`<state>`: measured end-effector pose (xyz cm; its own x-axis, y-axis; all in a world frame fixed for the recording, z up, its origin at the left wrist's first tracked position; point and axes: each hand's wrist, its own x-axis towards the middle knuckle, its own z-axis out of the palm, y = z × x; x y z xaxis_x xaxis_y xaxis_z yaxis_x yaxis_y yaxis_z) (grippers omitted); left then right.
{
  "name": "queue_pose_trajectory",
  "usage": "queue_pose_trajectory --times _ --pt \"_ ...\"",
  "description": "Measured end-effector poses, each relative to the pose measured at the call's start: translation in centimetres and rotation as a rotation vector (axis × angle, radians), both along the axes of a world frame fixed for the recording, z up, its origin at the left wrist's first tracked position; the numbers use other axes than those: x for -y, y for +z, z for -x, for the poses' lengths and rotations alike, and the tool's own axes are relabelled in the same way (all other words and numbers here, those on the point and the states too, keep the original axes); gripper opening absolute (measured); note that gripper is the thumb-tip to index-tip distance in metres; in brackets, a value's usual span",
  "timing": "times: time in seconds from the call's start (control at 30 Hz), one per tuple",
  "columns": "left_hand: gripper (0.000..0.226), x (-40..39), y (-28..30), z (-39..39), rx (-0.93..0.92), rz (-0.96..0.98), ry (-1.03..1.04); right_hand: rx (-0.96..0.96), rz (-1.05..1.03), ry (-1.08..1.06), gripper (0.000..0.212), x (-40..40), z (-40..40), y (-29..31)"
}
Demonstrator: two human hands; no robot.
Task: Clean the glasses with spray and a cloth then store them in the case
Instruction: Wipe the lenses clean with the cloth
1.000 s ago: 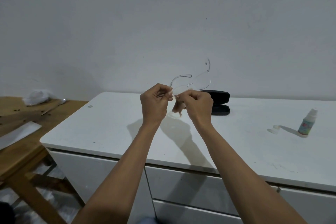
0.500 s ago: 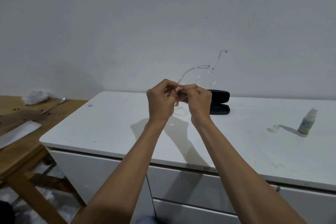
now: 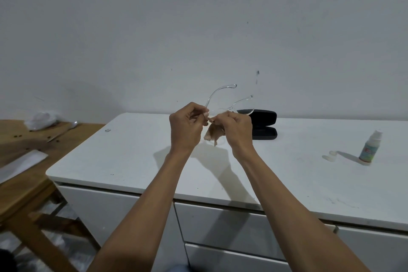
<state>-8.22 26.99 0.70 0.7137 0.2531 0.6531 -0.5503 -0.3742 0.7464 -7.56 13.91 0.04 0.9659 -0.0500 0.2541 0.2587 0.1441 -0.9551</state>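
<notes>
Head view, writing: the spray bottle [image 3: 370, 148] at 3 o'clock carries a green-and-white label with a red patch; its lettering is too small to read. No other writing can be made out.

Head view, glasses: the clear-framed glasses [image 3: 223, 104] are held in the air at the centre of the view, above the white cabinet top [image 3: 136, 157]. Their two temples are unfolded and rise toward 1 o'clock, tips ending against the wall, so the long axis runs from the hands up and away.

Head view, left hand: the left hand [image 3: 187, 127] has its fingers curled, pinching the near end of the frame.

Head view, right hand: the right hand [image 3: 238, 131] is curled round a small tan cloth [image 3: 212, 133], pressing it to the glasses; a fold of the cloth hangs below, between the two hands.

Head view, case: the black case [image 3: 263, 125] lies open on the cabinet top, just beyond the right hand toward 2 o'clock, long axis running left to right.

Head view, cap: a small clear cap [image 3: 330, 155] lies just left of the upright spray bottle.

Head view, 9 o'clock: a wooden table [image 3: 13, 139] stands beside the cabinet, bearing a crumpled plastic bag [image 3: 42, 119].
</notes>
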Motion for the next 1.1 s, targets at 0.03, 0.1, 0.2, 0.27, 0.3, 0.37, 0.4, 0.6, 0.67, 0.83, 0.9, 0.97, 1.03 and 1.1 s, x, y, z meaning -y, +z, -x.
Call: queue_pose_trajectory --times 0.03,0.1,0.2,0.27,0.3,0.37,0.4,0.6,0.67,0.83,0.9,0.97,1.03,1.1 --pt "0.01 0.0 0.0 0.1 -0.002 -0.009 0.001 -0.005 -0.003 -0.012 0.023 -0.1 0.0 -0.1" --pt "0.012 0.1 -0.1 0.1 -0.007 -0.013 0.001 -0.004 -0.015 -0.045 0.022 -0.3 0.4 0.0" --pt "0.011 -0.1 -0.3 0.1 -0.006 -0.003 0.017 0.008 -0.029 -0.167 0.02 -0.4 0.8 0.0" --pt "0.008 -0.3 -0.3 0.0 -0.007 0.0 0.025 0.014 -0.059 -0.223 0.019 -0.4 1.0 -0.1" --pt "0.008 -0.3 -0.3 0.1 -0.008 -0.001 0.025 0.015 -0.082 -0.237 0.018 -0.5 1.0 -0.1" --pt "0.009 -0.2 -0.4 0.3 -0.004 0.0 0.026 0.016 -0.117 -0.268 0.017 -0.7 0.8 -0.1" --pt "0.01 -0.1 -0.5 0.3 0.0 0.0 0.028 0.015 -0.121 -0.284 0.016 -0.8 0.7 -0.1" --pt "0.009 0.9 -0.6 0.7 0.025 -0.013 0.041 0.054 -0.043 -0.383 0.014 -1.8 0.2 -0.2" --pt "0.009 0.9 -0.6 0.7 0.031 0.0 0.053 0.065 -0.021 -0.382 0.013 -1.9 0.1 -0.1" --pt "0.009 1.0 -0.6 0.5 0.04 0.03 0.036 0.064 -0.006 -0.226 0.014 -1.7 0.3 0.1" --pt "0.011 1.0 -0.7 0.4 0.043 0.032 0.048 0.053 0.001 -0.185 0.013 -1.5 0.5 0.1" --pt "0.012 0.6 -0.9 0.2 0.029 0.034 0.053 0.029 0.0 -0.12 0.013 -1.0 0.6 0.2" --pt "0.013 0.1 -1.1 0.0 0.013 0.047 0.053 0.024 0.028 -0.093 0.014 -0.8 0.7 0.2" --pt "0.014 -0.1 -1.1 -0.1 0.009 0.055 0.05 0.012 0.051 -0.128 0.015 -0.9 0.8 -0.1"
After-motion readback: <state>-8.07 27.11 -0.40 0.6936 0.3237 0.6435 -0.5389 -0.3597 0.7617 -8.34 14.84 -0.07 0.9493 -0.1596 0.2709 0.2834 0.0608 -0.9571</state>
